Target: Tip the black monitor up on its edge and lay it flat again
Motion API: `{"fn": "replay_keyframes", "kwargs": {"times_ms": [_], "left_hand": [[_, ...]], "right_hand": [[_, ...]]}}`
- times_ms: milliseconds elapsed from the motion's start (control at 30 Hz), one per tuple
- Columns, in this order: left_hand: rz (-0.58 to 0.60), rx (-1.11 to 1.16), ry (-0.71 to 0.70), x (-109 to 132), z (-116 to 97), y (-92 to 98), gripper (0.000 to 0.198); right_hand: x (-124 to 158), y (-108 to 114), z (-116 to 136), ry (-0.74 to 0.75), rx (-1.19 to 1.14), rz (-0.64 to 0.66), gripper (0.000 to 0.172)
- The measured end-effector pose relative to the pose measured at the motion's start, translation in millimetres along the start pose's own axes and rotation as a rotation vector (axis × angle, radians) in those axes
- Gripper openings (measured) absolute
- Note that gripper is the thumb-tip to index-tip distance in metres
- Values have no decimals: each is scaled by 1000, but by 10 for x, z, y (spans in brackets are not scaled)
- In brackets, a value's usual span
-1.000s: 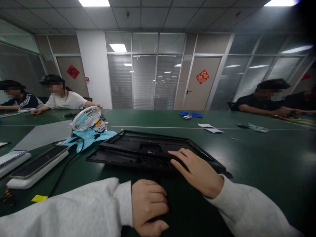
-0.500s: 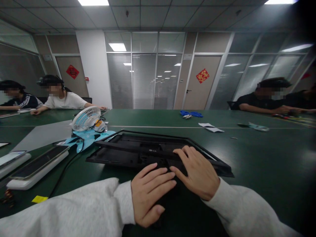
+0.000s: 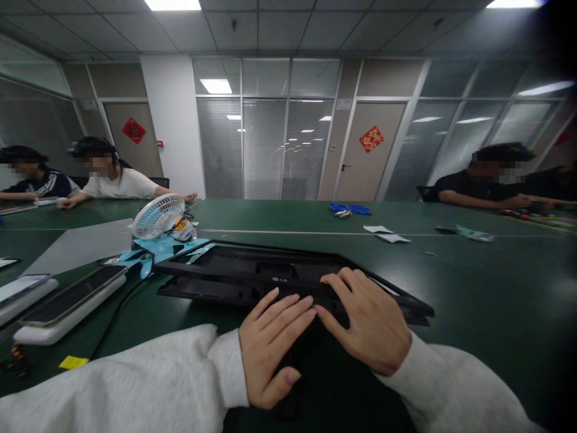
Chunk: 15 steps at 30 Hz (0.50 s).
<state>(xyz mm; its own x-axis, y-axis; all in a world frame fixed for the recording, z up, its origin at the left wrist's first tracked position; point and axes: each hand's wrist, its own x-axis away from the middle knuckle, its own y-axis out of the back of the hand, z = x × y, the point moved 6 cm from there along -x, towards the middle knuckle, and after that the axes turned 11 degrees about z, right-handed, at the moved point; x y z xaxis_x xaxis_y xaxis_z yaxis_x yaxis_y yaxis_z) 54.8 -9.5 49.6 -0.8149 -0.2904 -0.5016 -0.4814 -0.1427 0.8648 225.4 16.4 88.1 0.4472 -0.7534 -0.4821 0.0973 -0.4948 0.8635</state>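
Note:
A black monitor back cover [image 3: 252, 273] lies flat on the green table [image 3: 473, 300] right in front of me, a small logo on its near bar. My left hand [image 3: 270, 349] rests flat at its near edge, fingers stretched out and pointing right. My right hand [image 3: 367, 322] lies open on the near bar beside it, fingers spread. The fingertips of the two hands nearly touch. Both arms wear light grey sleeves. Neither hand holds anything.
A small white and blue desk fan [image 3: 157, 219] stands left of the cover on blue parts [image 3: 153, 252]. White devices [image 3: 63, 307] and a black cable [image 3: 115, 316] lie at the left. Paper scraps [image 3: 387, 234] and blue gloves [image 3: 349, 209] lie farther back. Other people sit at both sides.
My left hand opened from a fist and slid forward onto the cover's near edge. My right hand shifted a little right along the bar. The cover's far part sits lower and has turned slightly.

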Motion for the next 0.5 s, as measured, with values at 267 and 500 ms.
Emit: {"fn": "replay_keyframes", "kwargs": {"times_ms": [267,500], "left_hand": [[25,42,7,-12,11,-9,72],[18,58,9,-15,2,20,71]], "right_hand": [[12,6,1,24,24,-14,34],[1,3,-38,4,54,-26,35]]}}
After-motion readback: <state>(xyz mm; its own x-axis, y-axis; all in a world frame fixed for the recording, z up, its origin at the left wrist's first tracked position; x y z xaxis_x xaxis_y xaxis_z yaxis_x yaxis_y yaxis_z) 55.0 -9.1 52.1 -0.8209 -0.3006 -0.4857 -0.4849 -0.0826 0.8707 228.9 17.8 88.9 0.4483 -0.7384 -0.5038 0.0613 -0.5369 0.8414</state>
